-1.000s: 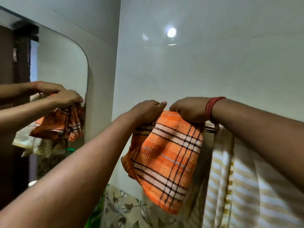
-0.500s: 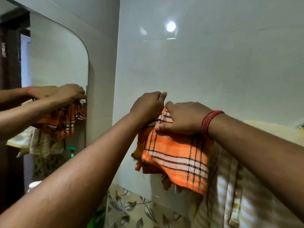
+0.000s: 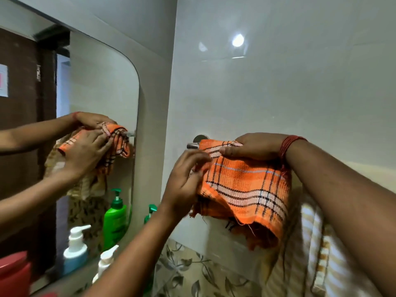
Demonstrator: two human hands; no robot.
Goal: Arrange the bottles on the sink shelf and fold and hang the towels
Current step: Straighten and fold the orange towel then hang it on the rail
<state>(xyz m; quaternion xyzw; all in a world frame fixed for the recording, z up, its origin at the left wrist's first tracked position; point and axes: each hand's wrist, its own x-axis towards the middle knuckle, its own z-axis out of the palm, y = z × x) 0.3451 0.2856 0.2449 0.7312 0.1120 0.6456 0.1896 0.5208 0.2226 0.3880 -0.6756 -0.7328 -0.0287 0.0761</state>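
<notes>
Two hands work the orange checked towel (image 3: 244,185) at the towel bar (image 3: 192,145): the right hand (image 3: 255,146) lies over its top fold, thumb curled against the cloth, pinning it on the bar, while the left hand (image 3: 184,179) pinches its left edge just below the bar's end. A second ago the towel hung long from both fists; now it sits doubled over the bar, so hanging seems nearly done. Its lower hem is frayed and uneven, and beside it hangs a striped cream towel (image 3: 317,243), blurred.
</notes>
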